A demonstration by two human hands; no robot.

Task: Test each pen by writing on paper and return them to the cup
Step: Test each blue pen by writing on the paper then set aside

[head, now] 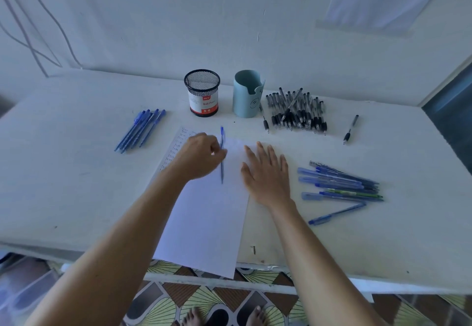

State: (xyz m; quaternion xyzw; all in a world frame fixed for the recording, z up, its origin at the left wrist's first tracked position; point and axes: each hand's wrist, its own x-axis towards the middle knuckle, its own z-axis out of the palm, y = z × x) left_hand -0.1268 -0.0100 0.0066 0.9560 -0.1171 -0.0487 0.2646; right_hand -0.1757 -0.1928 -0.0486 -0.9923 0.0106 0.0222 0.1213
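Note:
My left hand point(199, 155) pinches a blue pen point(222, 170) that stands nearly upright over the white paper point(207, 223), tip toward the sheet. My right hand point(267, 175) lies flat with fingers spread on the paper's right edge. Rows of small writing point(176, 147) show at the sheet's top left. A black mesh cup point(202, 92) with a red-and-white label and a pale blue cup point(247, 94) stand at the back of the table; no pens show above their rims.
Several blue pens point(140, 130) lie at the left. More blue pens point(339, 185) lie at the right. A pile of black pens point(297, 111) sits behind, with one stray black pen point(350, 129). The paper overhangs the white table's front edge point(332, 278).

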